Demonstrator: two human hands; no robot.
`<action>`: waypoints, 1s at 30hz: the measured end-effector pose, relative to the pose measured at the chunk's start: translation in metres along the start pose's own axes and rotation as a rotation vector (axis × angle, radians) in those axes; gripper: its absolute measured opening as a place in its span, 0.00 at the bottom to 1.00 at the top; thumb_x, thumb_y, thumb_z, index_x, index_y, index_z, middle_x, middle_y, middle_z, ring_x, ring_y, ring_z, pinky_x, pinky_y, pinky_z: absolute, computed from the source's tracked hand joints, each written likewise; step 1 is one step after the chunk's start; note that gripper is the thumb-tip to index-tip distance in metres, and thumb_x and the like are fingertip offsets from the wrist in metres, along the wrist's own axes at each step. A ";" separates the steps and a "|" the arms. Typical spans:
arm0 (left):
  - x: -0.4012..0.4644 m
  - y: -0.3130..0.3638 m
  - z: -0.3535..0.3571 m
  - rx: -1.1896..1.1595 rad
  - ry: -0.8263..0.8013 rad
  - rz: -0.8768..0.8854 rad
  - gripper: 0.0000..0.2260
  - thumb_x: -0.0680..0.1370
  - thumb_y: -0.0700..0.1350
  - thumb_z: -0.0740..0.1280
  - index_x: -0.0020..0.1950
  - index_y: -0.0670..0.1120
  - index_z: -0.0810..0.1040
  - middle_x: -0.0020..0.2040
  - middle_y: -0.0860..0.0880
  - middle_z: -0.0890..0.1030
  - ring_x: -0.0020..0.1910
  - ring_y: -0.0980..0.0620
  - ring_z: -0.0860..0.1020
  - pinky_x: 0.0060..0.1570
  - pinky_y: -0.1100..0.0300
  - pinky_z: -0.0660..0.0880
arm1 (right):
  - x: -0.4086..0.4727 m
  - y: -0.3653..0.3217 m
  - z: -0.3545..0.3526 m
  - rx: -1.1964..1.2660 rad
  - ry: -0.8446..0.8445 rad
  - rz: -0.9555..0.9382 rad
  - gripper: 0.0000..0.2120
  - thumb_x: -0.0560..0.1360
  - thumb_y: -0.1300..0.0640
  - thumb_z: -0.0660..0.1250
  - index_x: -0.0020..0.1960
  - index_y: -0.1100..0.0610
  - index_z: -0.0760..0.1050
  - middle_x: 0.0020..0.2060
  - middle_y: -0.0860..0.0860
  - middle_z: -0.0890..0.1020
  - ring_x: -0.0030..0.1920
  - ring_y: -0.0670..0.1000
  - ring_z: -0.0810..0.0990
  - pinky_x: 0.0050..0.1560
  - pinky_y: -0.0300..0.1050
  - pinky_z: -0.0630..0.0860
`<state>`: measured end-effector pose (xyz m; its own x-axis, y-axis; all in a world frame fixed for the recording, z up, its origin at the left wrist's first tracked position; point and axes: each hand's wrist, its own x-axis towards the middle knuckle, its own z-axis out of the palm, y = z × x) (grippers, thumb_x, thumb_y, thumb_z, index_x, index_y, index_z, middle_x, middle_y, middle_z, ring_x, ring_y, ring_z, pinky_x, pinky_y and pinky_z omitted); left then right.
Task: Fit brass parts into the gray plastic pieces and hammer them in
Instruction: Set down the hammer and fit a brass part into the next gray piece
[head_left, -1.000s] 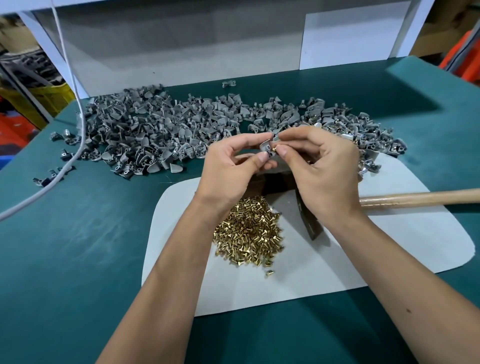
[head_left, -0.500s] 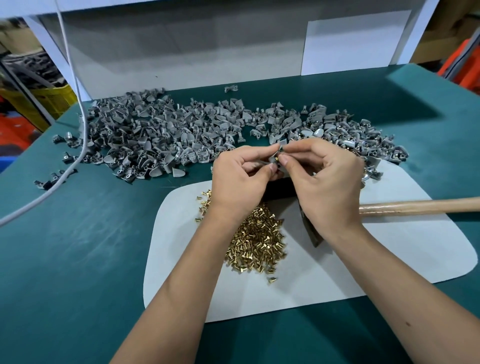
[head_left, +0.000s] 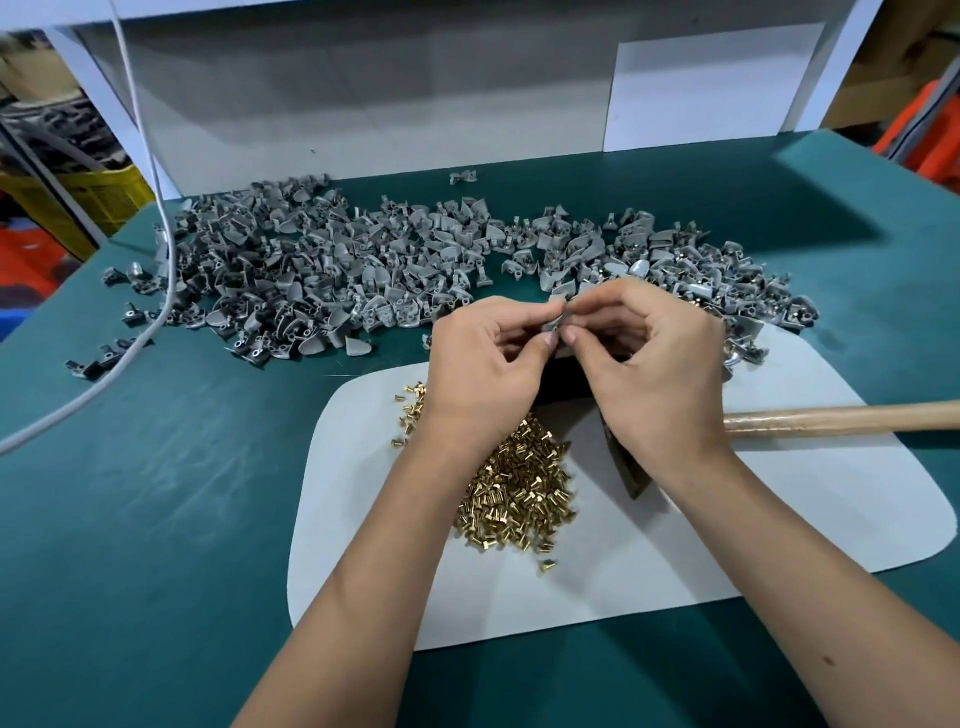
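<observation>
A small gray plastic piece (head_left: 557, 323) is pinched between the fingertips of my left hand (head_left: 488, 364) and my right hand (head_left: 649, 364), held above the white mat (head_left: 779, 519). Any brass part in it is hidden by my fingers. A heap of brass parts (head_left: 519, 493) lies on the mat under my left wrist. A wide pile of gray plastic pieces (head_left: 337, 275) spreads across the green table behind my hands. The hammer lies on the mat, its wooden handle (head_left: 841, 421) pointing right and its dark head (head_left: 626, 467) partly under my right hand.
The green table (head_left: 156, 493) ends at a white back panel (head_left: 363, 104). A white cable (head_left: 150, 176) hangs down at the left and runs over the table. A yellow crate (head_left: 88, 192) and orange items (head_left: 924, 124) stand beyond the table edges.
Both hands stay together on the gray piece and have shifted slightly right and nearer in the view. The brass part seen between the fingertips earlier is now hidden.
</observation>
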<state>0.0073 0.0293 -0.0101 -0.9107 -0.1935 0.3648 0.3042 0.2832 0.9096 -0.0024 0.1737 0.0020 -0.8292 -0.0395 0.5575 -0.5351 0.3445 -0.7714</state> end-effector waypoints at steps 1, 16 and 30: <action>0.000 0.001 -0.001 -0.002 -0.001 -0.001 0.13 0.76 0.31 0.72 0.58 0.41 0.85 0.52 0.46 0.86 0.52 0.52 0.85 0.55 0.56 0.81 | 0.000 0.000 0.000 -0.002 0.003 0.000 0.08 0.73 0.66 0.76 0.50 0.56 0.84 0.41 0.43 0.86 0.44 0.42 0.86 0.48 0.40 0.83; -0.008 0.009 0.002 -0.077 0.062 -0.106 0.08 0.72 0.29 0.75 0.49 0.37 0.86 0.45 0.44 0.87 0.45 0.48 0.87 0.55 0.50 0.83 | 0.004 0.004 -0.002 -0.020 -0.001 0.093 0.13 0.71 0.66 0.74 0.41 0.55 0.71 0.37 0.51 0.84 0.39 0.50 0.84 0.42 0.55 0.82; 0.000 0.015 0.002 -0.013 0.012 -0.075 0.16 0.70 0.31 0.78 0.52 0.47 0.85 0.45 0.43 0.87 0.46 0.44 0.86 0.53 0.50 0.83 | 0.009 0.008 -0.004 -0.032 0.009 -0.016 0.11 0.72 0.62 0.75 0.39 0.54 0.73 0.33 0.48 0.78 0.35 0.51 0.79 0.37 0.52 0.78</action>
<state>0.0114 0.0352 0.0027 -0.9278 -0.2248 0.2977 0.2389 0.2549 0.9370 -0.0135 0.1797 0.0017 -0.8192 -0.0368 0.5723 -0.5424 0.3735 -0.7525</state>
